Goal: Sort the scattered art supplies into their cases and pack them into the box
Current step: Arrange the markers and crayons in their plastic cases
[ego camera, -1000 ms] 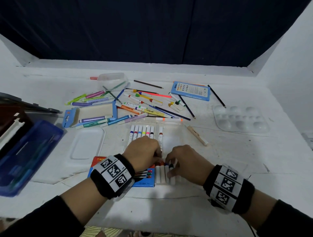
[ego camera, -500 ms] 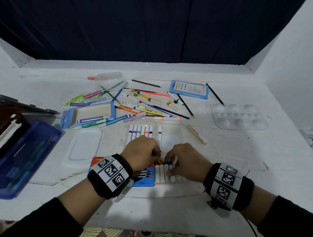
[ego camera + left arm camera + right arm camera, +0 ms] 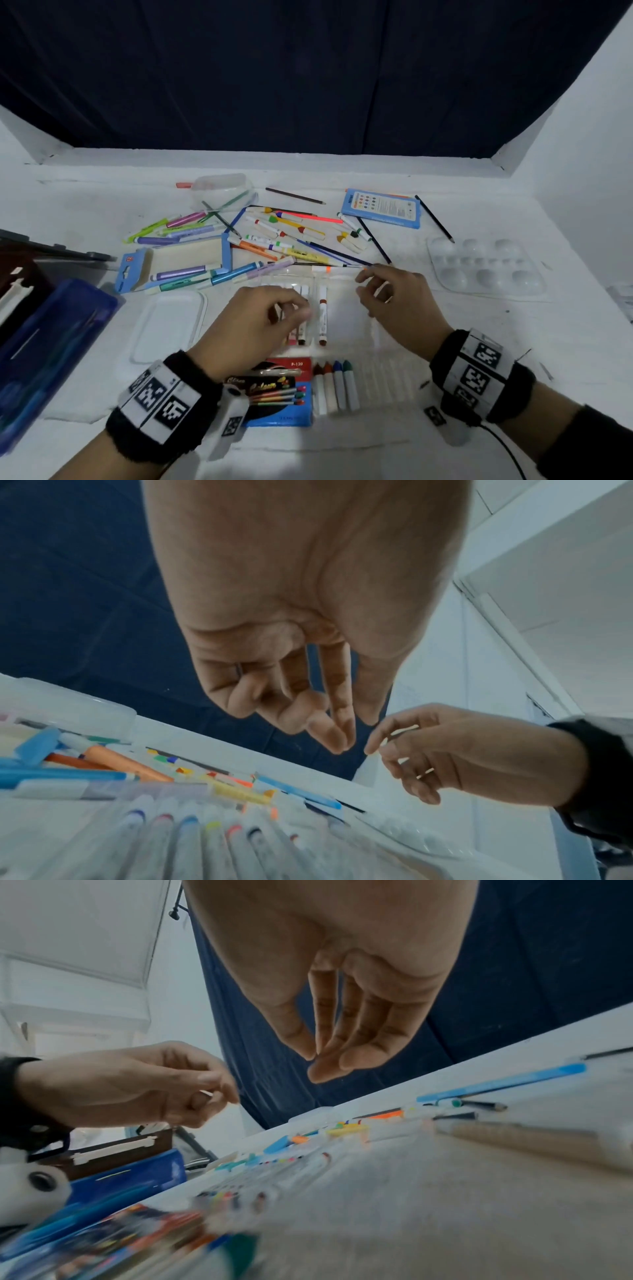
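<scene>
Both hands have risen from the near row of four crayons (image 3: 336, 385), where they were bunched together half a second earlier, and now hover over the clear marker case (image 3: 346, 308). The left hand (image 3: 263, 323) hangs above the markers (image 3: 303, 318) lying in that case; its fingers are loosely curled and the left wrist view shows nothing between them. The right hand (image 3: 399, 301) sits over the bare right part of the case, fingers relaxed and slightly bent, holding nothing. Its fingertips (image 3: 322, 1069) appear clear of the surface, though the right wrist view is blurred below them. The four crayons now lie uncovered in their clear tray, just beside the red and blue pencil packet (image 3: 277, 390). Loose pens and markers (image 3: 274, 236) remain scattered farther back on the white table (image 3: 565, 342).
</scene>
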A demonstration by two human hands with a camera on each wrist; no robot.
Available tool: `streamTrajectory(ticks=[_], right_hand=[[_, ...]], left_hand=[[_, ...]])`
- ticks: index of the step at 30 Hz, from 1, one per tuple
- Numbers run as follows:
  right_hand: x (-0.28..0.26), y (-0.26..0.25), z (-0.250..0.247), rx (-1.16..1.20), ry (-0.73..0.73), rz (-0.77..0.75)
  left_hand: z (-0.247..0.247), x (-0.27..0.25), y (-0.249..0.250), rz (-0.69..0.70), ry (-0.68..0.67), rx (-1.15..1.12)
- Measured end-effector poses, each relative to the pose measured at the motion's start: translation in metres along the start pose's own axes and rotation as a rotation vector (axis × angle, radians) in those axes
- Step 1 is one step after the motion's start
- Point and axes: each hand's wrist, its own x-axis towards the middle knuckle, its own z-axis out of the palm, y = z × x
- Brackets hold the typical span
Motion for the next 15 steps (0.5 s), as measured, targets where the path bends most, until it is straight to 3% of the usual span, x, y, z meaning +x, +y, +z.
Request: streamTrajectory(ticks=[4,8,15], right_hand=[[0.044,0.017,-0.01,-0.095,0.043,-0.044],[0.085,0.03,-0.009,-0.237,-0.04,-0.057],[0.138,0.046,0.007,-0.337,-0.192,-0.08]], left_hand=[[-0.018,0.034,-0.016,-0.028,0.114,-0.012],[-0.028,0.087,-0.049,-0.06,0.126,0.139],[-0.054,0.166,-0.107,-0.263,-0.118,0.559]])
